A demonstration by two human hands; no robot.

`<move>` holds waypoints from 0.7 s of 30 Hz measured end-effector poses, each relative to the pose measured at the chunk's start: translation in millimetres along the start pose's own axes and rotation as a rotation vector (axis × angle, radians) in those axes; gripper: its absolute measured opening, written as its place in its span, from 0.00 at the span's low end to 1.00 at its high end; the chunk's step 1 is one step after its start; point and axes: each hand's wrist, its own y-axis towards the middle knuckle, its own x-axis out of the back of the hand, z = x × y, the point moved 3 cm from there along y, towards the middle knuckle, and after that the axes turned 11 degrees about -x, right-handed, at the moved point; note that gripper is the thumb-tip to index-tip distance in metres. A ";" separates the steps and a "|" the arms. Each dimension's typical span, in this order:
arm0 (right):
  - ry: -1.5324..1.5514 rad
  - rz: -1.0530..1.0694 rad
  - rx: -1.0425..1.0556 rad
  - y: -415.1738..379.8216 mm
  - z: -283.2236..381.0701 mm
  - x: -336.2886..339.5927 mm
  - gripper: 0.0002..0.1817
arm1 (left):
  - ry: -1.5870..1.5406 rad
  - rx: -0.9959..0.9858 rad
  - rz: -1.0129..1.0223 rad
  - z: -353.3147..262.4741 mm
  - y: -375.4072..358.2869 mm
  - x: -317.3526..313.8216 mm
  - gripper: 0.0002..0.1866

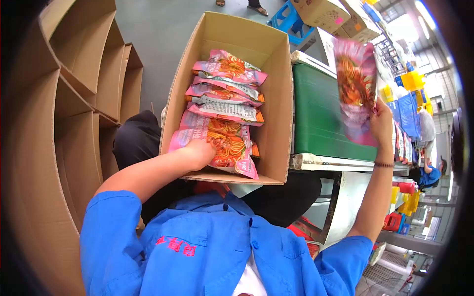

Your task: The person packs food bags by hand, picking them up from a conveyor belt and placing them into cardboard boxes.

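An open cardboard box point(274, 143) stands in front of me with a row of pink noodle packets point(231, 65) inside, some showing a noodle picture and some a printed white back. My left hand point(198, 153) reaches into its near end, closed on the front noodle packet point(229, 140); its fingertips are partly hidden against the pack. Out to the right, my right hand point(380, 121) grips another pink noodle packet point(354, 81) by its edge. That packet is raised over the green conveyor belt point(316, 111) and slightly blurred.
Several open empty cardboard boxes point(74, 143) are stacked at the left. The conveyor's metal edge point(326, 162) runs close beside the box. Behind are a blue plastic stool point(289, 24) and closed cartons point(323, 14). Another person in blue point(429, 176) is farther along the line.
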 end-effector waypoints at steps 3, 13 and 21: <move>0.431 -0.069 0.278 -26.3 97.3 3.5 0.14 | 0.022 -0.109 -0.037 2.8 2.7 -5.2 0.22; -0.248 0.703 0.400 -181.9 210.9 -284.7 0.32 | -0.220 -0.019 0.178 -14.9 -37.2 37.1 0.11; -0.060 1.082 0.312 -173.8 205.7 -202.1 0.23 | -0.501 -0.328 -0.382 -28.8 -38.1 99.8 0.17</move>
